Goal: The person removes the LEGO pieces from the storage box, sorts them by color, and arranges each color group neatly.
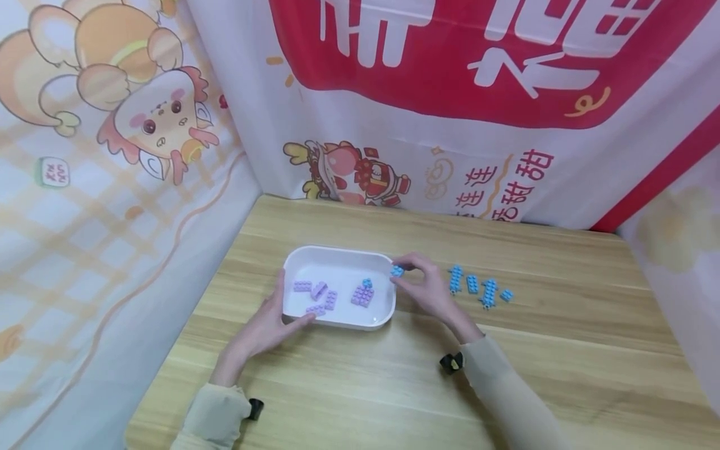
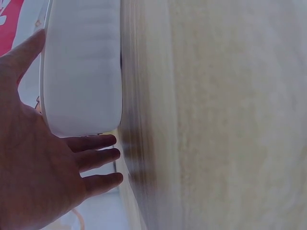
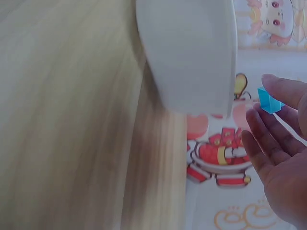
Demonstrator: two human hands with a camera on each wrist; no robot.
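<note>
A white plastic tray (image 1: 337,264) stands on the table. My left hand (image 1: 265,326) is at its left end, thumb on the rim and straight, spread fingers along the end wall (image 2: 84,72). By the tray's right rim, my right hand (image 1: 430,289) pinches a small blue building brick (image 1: 397,271) between thumb and fingers; the right wrist view shows the brick (image 3: 269,101) raised beside the tray's upper edge. Inside lie several loose lilac bricks (image 1: 319,290) on the left. Toward the right is a lilac studded block (image 1: 362,297) with a small blue brick (image 1: 367,283) at its top edge.
Right of the tray, several blue pieces lie on the wooden table (image 1: 360,387): two longer ones with side pegs (image 1: 489,293), a brick (image 1: 472,284) and a smaller brick (image 1: 507,295). Printed cloth (image 1: 349,119) hangs behind the table's back edge and at its left.
</note>
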